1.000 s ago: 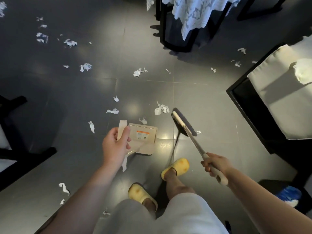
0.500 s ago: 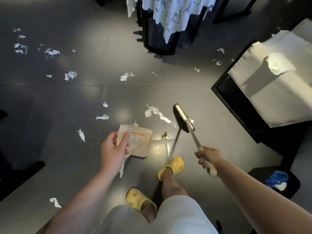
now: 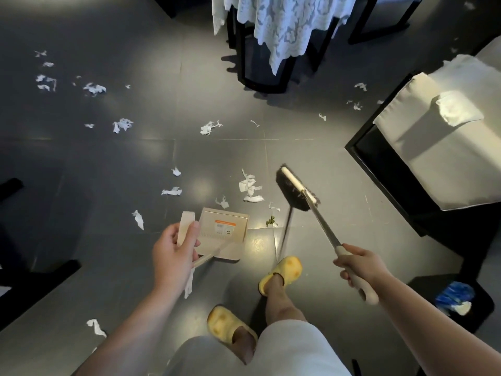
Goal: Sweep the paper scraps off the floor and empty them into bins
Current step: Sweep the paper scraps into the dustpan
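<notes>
Down on the grey floor [image 3: 135,267], the left hand [image 3: 173,253] is wrapped around the pale dustpan handle [image 3: 185,227], thumb on its front; the dustpan [image 3: 226,234] sits flat on the tiles just ahead of the hand, its open edge facing 12 o'clock. At 3 o'clock of it, the right hand [image 3: 360,267] is closed around the grip of the broom [image 3: 296,192], whose metal shaft runs up toward 11 o'clock to a dark bristle head. Just at 9 o'clock of that head lies a clump of scraps [image 3: 250,187], with a small one [image 3: 222,202] near the dustpan's front edge. More paper is scattered toward 10 and 12 o'clock, and one piece [image 3: 96,327] lies at 7 o'clock by the left forearm. Yellow slippers [image 3: 282,272] stand between the arms. A cushioned chair [image 3: 444,137] sits at 2 o'clock, and a lace-covered desk [image 3: 279,31] at 12 o'clock
</notes>
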`<state>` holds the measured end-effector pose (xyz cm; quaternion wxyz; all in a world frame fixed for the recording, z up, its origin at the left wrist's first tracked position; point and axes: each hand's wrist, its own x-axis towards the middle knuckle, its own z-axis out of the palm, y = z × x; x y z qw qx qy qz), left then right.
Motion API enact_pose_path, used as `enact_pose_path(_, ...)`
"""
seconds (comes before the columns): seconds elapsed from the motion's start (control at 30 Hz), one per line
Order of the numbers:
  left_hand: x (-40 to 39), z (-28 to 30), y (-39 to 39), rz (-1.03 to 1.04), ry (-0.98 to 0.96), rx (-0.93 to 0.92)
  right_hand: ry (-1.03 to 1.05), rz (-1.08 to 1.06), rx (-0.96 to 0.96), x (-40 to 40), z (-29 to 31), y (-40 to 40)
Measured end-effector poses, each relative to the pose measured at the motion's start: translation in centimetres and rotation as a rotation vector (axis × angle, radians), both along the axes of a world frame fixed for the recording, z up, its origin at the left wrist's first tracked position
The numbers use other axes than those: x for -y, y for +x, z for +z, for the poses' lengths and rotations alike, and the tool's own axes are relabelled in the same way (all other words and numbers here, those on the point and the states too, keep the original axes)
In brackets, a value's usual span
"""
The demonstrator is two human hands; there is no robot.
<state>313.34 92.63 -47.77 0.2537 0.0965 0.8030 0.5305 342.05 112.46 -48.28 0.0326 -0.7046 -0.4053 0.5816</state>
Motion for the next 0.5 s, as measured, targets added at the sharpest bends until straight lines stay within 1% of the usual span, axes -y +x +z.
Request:
enact_pose_path(0.1,1.0,0.0,-0.4,0.003,-0.013,-0.013,-0.078,-0.047,-0.032,0.6,-1.1,-2.0)
enact_pose_path(0.2,1.5,-0.1,-0.8,0.054,-0.013,0.006,-0.208,0.028,-0.06,2.6,-1.9,-2.8)
enact_pose_path(0.3,1.7,0.0,-1.0,0.09,-0.011,0.037,-0.331,0.057,-0.202,2.8,-1.5,-2.3)
enact_pose_path(0.37,1.9,0.0,-1.1,0.078,-0.013,0.044,-0.309,0.061,-0.215,2.1,-1.0,-1.7)
enact_pose_path(0.5,1.8,0.6,-0.9,0.026,-0.014,0.055,-0.181,0.073,-0.159,0.9,0.1,-1.3)
